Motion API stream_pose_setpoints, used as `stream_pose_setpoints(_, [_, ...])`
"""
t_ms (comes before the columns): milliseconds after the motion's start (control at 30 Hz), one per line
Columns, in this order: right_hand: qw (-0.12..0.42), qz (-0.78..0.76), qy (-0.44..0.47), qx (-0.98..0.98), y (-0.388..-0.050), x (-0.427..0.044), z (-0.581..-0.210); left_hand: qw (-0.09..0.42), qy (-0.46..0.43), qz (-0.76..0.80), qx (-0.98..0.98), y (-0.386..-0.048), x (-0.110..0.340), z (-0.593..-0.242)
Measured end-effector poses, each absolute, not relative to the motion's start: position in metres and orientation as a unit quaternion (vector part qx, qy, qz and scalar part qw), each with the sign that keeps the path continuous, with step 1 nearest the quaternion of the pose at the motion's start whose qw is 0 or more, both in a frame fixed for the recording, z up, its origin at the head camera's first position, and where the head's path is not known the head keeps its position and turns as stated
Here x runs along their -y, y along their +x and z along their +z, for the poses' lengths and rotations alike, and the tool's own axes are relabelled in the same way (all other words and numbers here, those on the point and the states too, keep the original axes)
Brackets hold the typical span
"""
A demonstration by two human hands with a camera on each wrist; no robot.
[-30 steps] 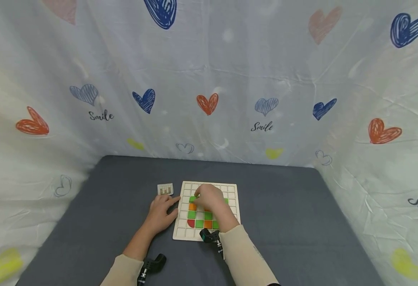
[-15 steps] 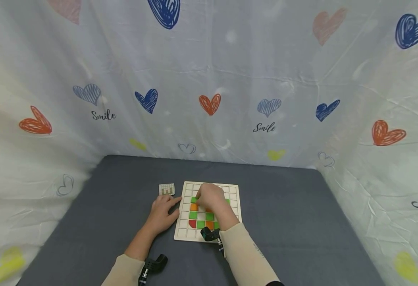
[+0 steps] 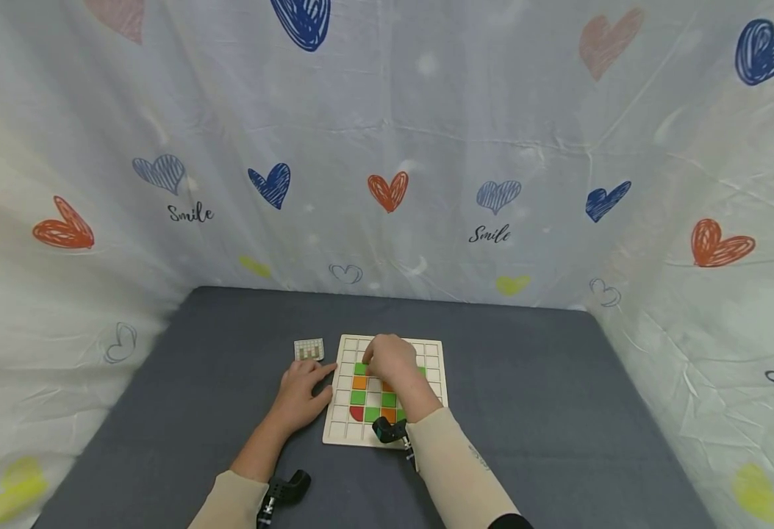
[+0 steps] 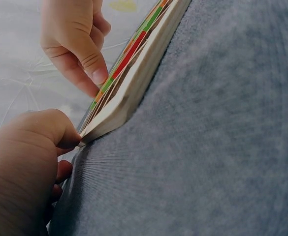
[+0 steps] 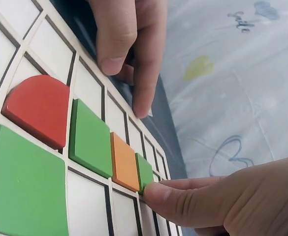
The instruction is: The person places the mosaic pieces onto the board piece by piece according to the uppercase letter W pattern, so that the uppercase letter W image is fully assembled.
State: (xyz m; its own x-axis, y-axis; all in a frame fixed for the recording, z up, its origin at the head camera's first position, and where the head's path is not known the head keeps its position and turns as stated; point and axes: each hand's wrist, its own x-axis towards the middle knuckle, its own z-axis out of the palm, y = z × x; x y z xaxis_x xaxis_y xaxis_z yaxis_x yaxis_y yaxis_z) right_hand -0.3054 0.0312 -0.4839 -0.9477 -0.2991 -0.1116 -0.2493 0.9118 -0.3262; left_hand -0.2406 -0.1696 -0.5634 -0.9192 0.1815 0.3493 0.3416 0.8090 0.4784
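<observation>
A pale wooden grid board (image 3: 340, 432) lies on the grey table, its cells partly filled with green and orange square tiles and a round-cornered red tile (image 5: 40, 110). My right hand (image 3: 395, 364) reaches over the board. Its thumb and index finger pinch a green tile (image 5: 144, 169) in the row beyond an orange tile (image 5: 125, 162). My left hand (image 3: 299, 397) rests at the board's left edge, index finger and thumb touching the rim, fingers loosely spread. My right hand and forearm hide part of the board's middle in the head view.
A small white gridded piece (image 3: 309, 350) lies just beyond my left fingers, left of the board. Dark cloth covers the table (image 3: 525, 389). A white curtain (image 3: 439, 147) printed with hearts surrounds the back and sides.
The head view shifts slightly. Both hands stay in nearly the same place, the right hand's fingers still at the green tile and the left hand at the board's edge.
</observation>
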Motion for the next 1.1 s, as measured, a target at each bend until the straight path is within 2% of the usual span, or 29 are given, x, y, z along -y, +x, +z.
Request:
stream_pose_setpoints(200, [0.064,-0.15,-0.129,-0.978,-0.299,-0.038,-0.482,0.164,-0.148,-0.276,0.936,-0.239,0.168,-0.563])
stream_pose_setpoints(500, [-0.054,-0.242,-0.102,-0.964,-0.259,-0.098,-0.477,0.171,-0.159,-0.289,0.928,-0.23,0.172,-0.564])
stream_pose_setpoints(733, [-0.123,-0.229,-0.084,-0.962,-0.253,-0.143,-0.479,0.15,-0.152,-0.289,0.933,-0.232,0.182,-0.562])
stream_pose_setpoints(1100, [-0.141,-0.211,-0.077,-0.964,-0.251,-0.183,-0.5,0.159,-0.156,-0.3,0.927,-0.24,0.183,-0.575])
